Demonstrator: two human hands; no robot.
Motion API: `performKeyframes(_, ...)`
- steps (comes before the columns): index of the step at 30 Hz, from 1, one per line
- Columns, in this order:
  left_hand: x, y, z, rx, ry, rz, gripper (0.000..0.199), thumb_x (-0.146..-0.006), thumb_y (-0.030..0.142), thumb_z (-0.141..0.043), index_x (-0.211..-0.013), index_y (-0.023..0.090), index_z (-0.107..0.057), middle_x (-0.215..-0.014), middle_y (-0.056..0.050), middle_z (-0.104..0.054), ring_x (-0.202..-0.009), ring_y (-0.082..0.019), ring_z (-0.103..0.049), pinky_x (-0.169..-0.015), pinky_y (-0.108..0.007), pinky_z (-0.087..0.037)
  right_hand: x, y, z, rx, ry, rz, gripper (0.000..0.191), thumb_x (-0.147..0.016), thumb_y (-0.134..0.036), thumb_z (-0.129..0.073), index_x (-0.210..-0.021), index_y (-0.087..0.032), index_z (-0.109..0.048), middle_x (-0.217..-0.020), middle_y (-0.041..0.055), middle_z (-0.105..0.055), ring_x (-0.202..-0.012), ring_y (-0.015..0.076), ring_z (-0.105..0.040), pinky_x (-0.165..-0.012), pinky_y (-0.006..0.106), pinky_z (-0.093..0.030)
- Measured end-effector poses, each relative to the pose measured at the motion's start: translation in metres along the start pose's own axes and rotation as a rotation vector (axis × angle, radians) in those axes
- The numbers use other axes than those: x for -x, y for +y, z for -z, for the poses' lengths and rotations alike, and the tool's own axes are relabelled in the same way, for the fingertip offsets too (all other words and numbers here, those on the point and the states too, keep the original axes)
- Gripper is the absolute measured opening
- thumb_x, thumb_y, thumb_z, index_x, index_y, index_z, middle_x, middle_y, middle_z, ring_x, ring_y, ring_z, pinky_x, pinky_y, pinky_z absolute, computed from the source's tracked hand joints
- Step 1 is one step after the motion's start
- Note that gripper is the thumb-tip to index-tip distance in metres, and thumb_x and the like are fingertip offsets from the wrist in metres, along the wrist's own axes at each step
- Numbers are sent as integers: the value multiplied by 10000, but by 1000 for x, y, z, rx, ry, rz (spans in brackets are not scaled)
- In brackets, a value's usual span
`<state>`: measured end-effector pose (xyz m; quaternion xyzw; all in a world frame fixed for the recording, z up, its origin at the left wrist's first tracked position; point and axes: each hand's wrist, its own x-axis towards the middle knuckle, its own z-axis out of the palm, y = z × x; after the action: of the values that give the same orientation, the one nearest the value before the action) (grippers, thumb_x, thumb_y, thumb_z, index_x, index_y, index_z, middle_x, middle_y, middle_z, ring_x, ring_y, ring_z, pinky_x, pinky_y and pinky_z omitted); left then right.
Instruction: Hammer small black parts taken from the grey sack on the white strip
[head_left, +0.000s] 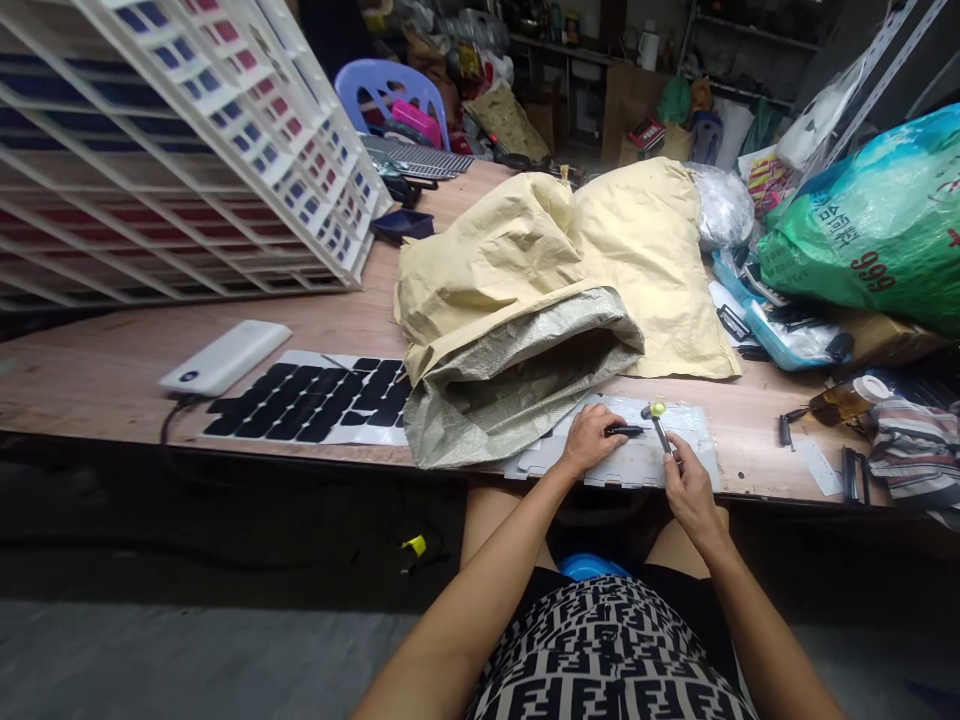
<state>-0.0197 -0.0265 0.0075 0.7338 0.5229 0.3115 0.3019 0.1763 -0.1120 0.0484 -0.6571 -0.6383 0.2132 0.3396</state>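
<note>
Close to the table's front edge, my left hand pinches a small black part, pressed down on a pale grey board. My right hand grips the handle of a small hammer, whose head has a yellow-green face and hovers just beyond the part's tip. Beside my left hand, the open mouth of a beige woven sack faces me, grey on the inside; its contents are hidden in shadow. Left of the sack, a white sheet carries rows of black flat pieces.
A white power bank with a cable and a white plastic crate stand at left. On the right are a green plastic bag, a blue tray, a brown bottle and a striped cloth. A purple chair stands behind.
</note>
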Motion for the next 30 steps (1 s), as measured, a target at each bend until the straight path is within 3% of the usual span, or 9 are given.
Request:
performKeyframes(7,-2,5,2,-6,-32,72,221,-780,263,-761,-1001,246,-755,-916,-14,-648,-954,-216,-524,-884,-343,-418,17,-4,-5,-23,54,129,417,-981,-299,-421,-1343,-171,-583,-1327,125,-631,-1238,222,-587,-1080,405,-469)
performKeyframes(16,-3,4,0,-13,-33,78,213,-785,275,-755,-997,267,-753,-934,-7,-645,-978,-217,-525,-910,-355,-410,15,-11,-9,21,52,168,400,-993,-266,-416,-1348,-181,-580,-1293,123,-642,-1216,221,-598,-1058,402,-493)
performKeyframes(22,-3,2,-2,-28,-20,74,214,-775,278,-763,-989,269,-748,-952,-4,-648,-970,-217,-525,-897,-353,-418,14,-14,-18,60,-25,207,392,-985,-235,-404,-1328,-194,-589,-1224,105,-666,-1139,211,-625,-1013,381,-504)
performKeyframes(26,-4,1,-1,-37,-15,49,204,-776,288,-762,-977,263,-749,-944,-7,-646,-967,-219,-526,-900,-356,-418,-8,-9,-14,126,1,203,388,-974,-237,-420,-1318,-187,-593,-1191,99,-665,-1097,207,-621,-969,344,-497)
performKeyframes(30,-3,1,-1,-26,-9,44,177,-772,284,-760,-947,258,-750,-909,-9,-639,-957,-221,-523,-884,-357,-420,-58,1,-10,376,124,96,393,-956,-225,-438,-1310,-213,-608,-1124,87,-647,-971,205,-604,-819,298,-474)
